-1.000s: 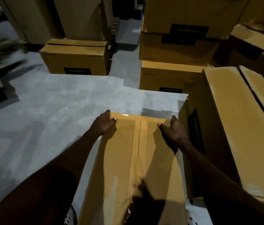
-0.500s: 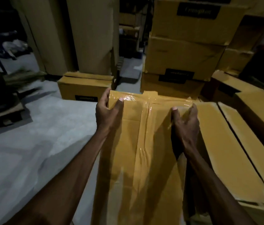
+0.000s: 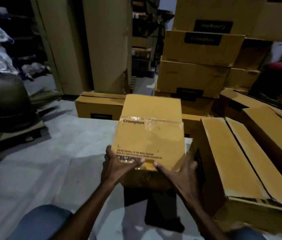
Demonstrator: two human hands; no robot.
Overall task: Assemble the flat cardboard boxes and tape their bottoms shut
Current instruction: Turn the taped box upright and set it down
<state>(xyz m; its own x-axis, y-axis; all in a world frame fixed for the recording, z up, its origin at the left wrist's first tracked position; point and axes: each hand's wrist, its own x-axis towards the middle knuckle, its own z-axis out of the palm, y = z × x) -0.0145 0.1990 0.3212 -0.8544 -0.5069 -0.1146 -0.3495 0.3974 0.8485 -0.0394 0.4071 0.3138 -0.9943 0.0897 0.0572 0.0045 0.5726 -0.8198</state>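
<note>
An assembled yellow-brown cardboard box [image 3: 149,129] is held up in front of me, tipped away, with a printed side facing me and clear tape wrapped over its upper edge. My left hand [image 3: 119,166] grips its lower left corner, thumb laid across the printed face. My right hand [image 3: 180,172] holds the lower right corner, thumb on the face and fingers around the side. Both forearms reach up from the bottom of the view.
Open long boxes [image 3: 237,163] lie close on my right. A stack of closed boxes [image 3: 195,70] rises behind, with a low box [image 3: 98,105] beyond the held one. Tall cardboard sheets [image 3: 105,44] stand at the back. Grey floor [image 3: 50,161] spreads to the left.
The box has been lifted off the floor and swung up, its taped face turned away and a printed side toward me. Both hands shifted from its far edge to its lower corners.
</note>
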